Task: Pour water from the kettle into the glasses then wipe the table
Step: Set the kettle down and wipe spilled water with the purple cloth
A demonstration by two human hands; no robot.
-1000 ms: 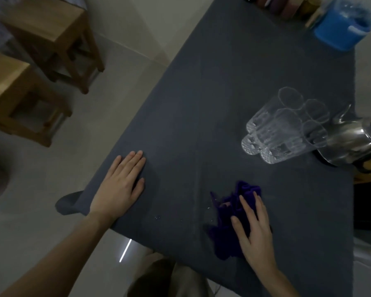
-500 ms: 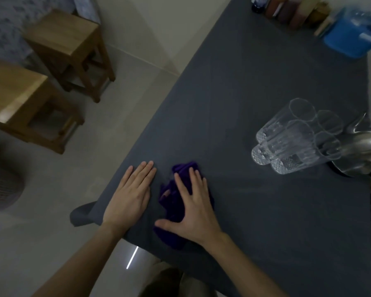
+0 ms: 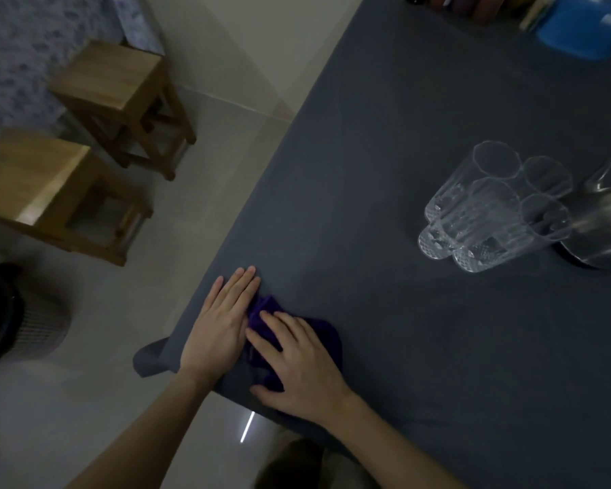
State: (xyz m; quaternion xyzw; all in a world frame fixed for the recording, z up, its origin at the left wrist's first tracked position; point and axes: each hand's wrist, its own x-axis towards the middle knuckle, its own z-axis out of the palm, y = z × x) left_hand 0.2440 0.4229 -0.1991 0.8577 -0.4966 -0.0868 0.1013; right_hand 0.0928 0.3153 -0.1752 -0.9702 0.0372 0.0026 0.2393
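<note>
Head view, wiping stage; the dark table is seen from above, its near left corner draped toward the floor. The right hand is laid flat, fingers spread and pressed down on a crumpled purple cloth, so that the cloth is pinned under the palm rather than pinched; the left hand is rested open and flat on the table at its left edge, with nothing held, its inner side touching the cloth. The glasses, four clear tumblers, are grouped tightly together well apart from the hands, toward the right; the steel kettle is set just beside them at the frame's right edge, partly cut off. Whether the glasses contain water cannot be told in this dim light; since the kettle is set down and the cloth is in use, the pouring is judged to be finished and the wiping under way. The cloth is placed at the near left corner; the wide surface toward the glasses and the far end, where a blue container is stood, is judged to remain to be wiped. Two wooden stools are seen on the floor to the left.
</note>
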